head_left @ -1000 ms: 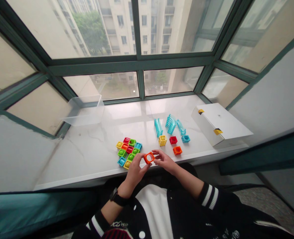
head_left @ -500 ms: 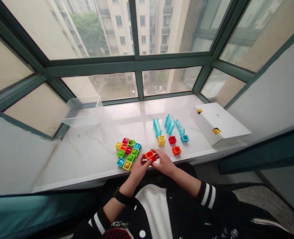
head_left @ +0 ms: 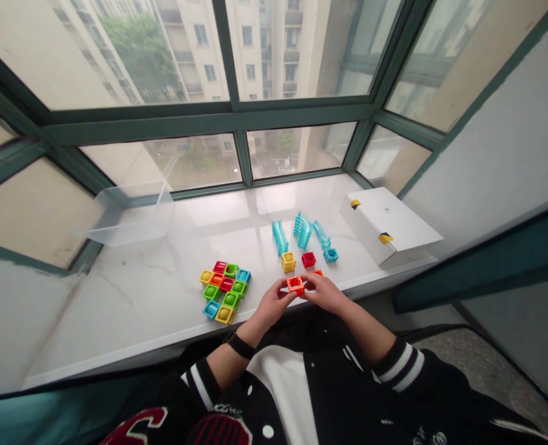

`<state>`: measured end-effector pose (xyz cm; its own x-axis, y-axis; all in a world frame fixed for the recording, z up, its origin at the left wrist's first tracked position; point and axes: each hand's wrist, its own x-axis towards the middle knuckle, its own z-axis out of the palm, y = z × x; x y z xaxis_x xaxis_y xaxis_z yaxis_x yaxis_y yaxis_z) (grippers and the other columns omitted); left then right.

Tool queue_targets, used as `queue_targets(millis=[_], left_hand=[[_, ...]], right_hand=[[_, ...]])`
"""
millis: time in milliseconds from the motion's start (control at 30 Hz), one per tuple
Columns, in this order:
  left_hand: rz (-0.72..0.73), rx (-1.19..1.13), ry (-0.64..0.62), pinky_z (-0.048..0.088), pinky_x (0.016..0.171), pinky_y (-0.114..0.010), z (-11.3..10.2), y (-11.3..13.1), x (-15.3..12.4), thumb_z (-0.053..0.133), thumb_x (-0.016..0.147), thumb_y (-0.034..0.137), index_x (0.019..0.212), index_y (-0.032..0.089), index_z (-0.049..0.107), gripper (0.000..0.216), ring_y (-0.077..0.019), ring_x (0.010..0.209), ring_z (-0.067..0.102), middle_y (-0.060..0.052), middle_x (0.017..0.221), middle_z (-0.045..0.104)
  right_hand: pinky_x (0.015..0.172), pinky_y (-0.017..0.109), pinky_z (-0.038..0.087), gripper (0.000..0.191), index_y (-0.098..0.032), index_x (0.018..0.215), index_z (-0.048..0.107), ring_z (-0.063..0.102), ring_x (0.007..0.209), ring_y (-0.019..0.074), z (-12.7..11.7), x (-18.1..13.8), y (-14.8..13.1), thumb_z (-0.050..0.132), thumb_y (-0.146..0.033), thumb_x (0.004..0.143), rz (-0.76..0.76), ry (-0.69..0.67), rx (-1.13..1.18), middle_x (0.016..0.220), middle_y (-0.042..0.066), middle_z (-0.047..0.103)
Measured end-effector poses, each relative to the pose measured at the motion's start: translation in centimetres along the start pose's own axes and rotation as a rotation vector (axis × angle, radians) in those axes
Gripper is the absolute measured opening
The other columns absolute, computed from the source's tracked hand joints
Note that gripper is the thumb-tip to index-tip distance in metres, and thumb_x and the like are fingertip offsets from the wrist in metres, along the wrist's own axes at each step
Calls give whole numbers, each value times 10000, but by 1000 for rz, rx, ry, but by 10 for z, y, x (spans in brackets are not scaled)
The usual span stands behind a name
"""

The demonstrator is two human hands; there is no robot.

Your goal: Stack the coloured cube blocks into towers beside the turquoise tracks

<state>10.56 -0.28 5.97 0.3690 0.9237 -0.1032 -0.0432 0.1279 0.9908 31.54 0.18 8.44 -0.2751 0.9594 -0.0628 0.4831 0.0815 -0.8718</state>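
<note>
Both my hands hold one orange square block (head_left: 295,284) just above the near edge of the white sill (head_left: 162,290). My left hand (head_left: 273,304) pinches its left side and my right hand (head_left: 326,292) pinches its right side. To the left lies a joined cluster of coloured blocks (head_left: 223,290). Just beyond my hands sit a yellow block (head_left: 288,261), a red block (head_left: 308,259) and a blue block (head_left: 330,254). A second orange block (head_left: 318,272) peeks out behind my right fingers.
Several light-blue ridged track pieces (head_left: 302,230) lie behind the loose blocks. A white box (head_left: 388,225) rests on the sill's right end, and a clear plastic bin (head_left: 128,213) stands at the back left by the window.
My hands carried the orange block rightward, towards the loose blocks, and turned it from showing its open ring to lying flatter. The camera view shifted right.
</note>
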Motion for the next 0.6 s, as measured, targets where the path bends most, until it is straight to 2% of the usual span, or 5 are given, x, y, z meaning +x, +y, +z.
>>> queue_targets(millis=[100, 200, 300, 433, 600], left_hand=[[7, 80, -41, 594, 938, -412, 17, -5, 18, 771, 885, 400, 1307, 213, 651, 477, -251, 1062, 728, -115, 1297, 727], [16, 220, -8, 599, 854, -386, 29, -13, 32, 831, 815, 335, 1415, 234, 591, 654, -248, 1050, 710, -137, 1391, 660], [47, 376, 46, 587, 828, -376, 39, -23, 47, 889, 736, 294, 1457, 220, 549, 801, -205, 940, 679, -156, 1412, 602], [44, 485, 56, 558, 787, -345, 49, -41, 65, 888, 741, 293, 1422, 199, 567, 759, -154, 791, 615, -133, 1304, 623], [71, 484, 38, 540, 844, -356, 57, -63, 81, 871, 767, 293, 1384, 185, 568, 696, -169, 832, 638, -131, 1284, 658]], right_hand=[[898, 388, 590, 439, -264, 1196, 750, 732, 931, 237, -19, -6, 10, 790, -182, 767, 27, 47, -51, 1106, 51, 783], [874, 371, 579, 407, -259, 1170, 746, 726, 925, 231, -38, -10, 26, 791, -202, 770, 49, 115, -102, 1098, 44, 785], [847, 371, 579, 400, -256, 1175, 732, 723, 920, 229, -54, -14, 44, 788, -237, 780, 97, 196, -123, 1127, 52, 783], [866, 379, 582, 440, -266, 1196, 718, 726, 970, 231, -67, -20, 58, 782, -237, 761, 118, 270, -94, 1154, 47, 782], [881, 393, 589, 471, -251, 1212, 708, 730, 1002, 235, -70, -24, 72, 779, -270, 746, 160, 348, -39, 1142, 48, 786]])
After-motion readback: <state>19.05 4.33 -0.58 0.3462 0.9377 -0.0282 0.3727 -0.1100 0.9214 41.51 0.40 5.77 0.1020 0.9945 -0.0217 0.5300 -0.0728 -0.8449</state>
